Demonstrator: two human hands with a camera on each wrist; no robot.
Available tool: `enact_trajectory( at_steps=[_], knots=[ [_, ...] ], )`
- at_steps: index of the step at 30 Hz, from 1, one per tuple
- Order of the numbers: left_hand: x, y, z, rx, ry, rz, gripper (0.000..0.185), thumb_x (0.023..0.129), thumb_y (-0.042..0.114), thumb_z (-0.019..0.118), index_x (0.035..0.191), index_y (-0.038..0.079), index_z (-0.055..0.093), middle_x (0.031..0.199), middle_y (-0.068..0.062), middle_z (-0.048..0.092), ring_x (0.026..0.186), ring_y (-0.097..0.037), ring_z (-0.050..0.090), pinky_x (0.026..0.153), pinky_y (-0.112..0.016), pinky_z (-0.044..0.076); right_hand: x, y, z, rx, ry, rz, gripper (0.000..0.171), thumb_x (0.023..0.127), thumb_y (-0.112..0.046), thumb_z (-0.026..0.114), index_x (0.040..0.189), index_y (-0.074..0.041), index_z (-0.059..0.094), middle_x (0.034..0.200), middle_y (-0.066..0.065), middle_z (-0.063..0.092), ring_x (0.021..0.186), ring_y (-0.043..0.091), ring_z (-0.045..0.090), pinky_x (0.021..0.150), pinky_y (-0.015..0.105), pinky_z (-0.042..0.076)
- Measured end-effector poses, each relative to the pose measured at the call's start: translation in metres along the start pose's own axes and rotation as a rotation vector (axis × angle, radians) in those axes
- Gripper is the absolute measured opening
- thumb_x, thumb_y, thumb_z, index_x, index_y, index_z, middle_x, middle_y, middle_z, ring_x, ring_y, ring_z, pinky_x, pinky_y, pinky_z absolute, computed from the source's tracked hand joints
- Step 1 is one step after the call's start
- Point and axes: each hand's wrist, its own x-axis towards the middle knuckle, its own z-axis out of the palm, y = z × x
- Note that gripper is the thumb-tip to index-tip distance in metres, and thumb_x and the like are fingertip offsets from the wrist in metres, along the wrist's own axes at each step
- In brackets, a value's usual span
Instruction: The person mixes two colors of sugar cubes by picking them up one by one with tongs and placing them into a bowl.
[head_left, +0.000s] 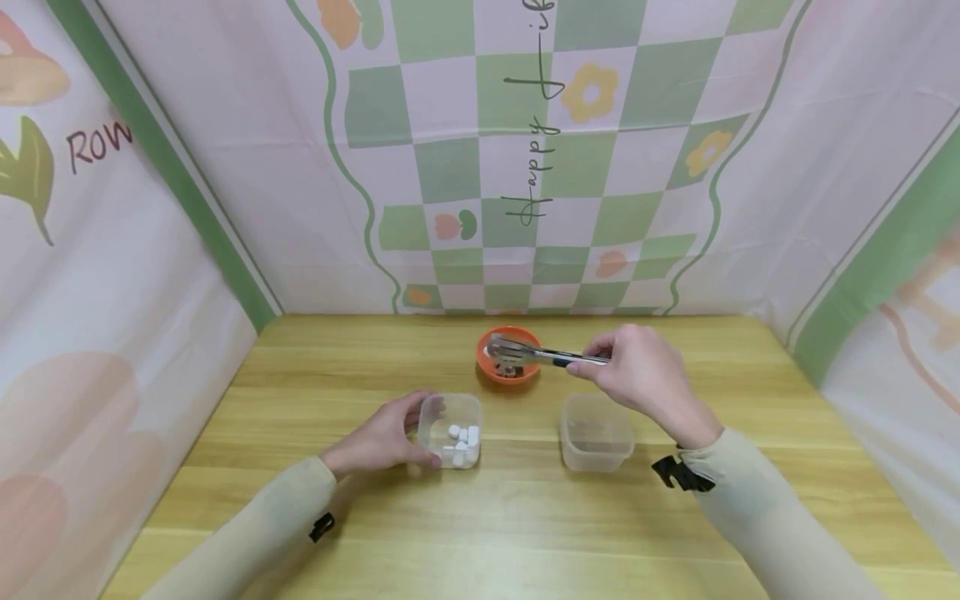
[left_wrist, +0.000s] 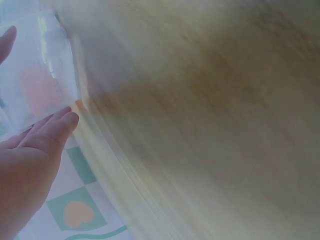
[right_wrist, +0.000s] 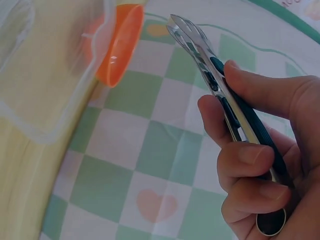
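My left hand [head_left: 415,433] holds a small clear tub [head_left: 451,431] from its left side, thumb at the far rim and fingers at the near wall. Several white cubes [head_left: 462,445] lie inside it. In the blurred left wrist view, the left hand [left_wrist: 35,145] lies beside the clear tub [left_wrist: 37,75]. My right hand [head_left: 600,367] grips metal tongs [head_left: 542,355] with dark handles, their tips over an orange bowl [head_left: 508,372]. In the right wrist view the tongs [right_wrist: 210,70] are squeezed nearly together with nothing visible between the tips, near the orange bowl [right_wrist: 121,45].
A second clear tub [head_left: 596,433], with nothing visible inside, stands below my right wrist on the wooden table [head_left: 525,517]. Patterned cloth walls [head_left: 525,167] close in the back and both sides.
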Motion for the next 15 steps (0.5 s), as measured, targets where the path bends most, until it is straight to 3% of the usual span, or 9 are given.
enact_trajectory(
  at_steps=[15],
  knots=[
    [-0.001,0.001,0.0,0.004,0.0,0.002,0.102,0.079,0.014,0.095,0.161,0.002,0.036,0.158,-0.015,0.049,0.144,-0.036,0.047,0.119,-0.05,0.038,0.02,0.011,0.012,-0.097,-0.015,0.007,0.024,0.091,-0.043,0.082,0.08,-0.021,0.078,0.06,-0.008,0.062,0.055,0.019,0.051,0.046,0.035,0.035]
  ],
)
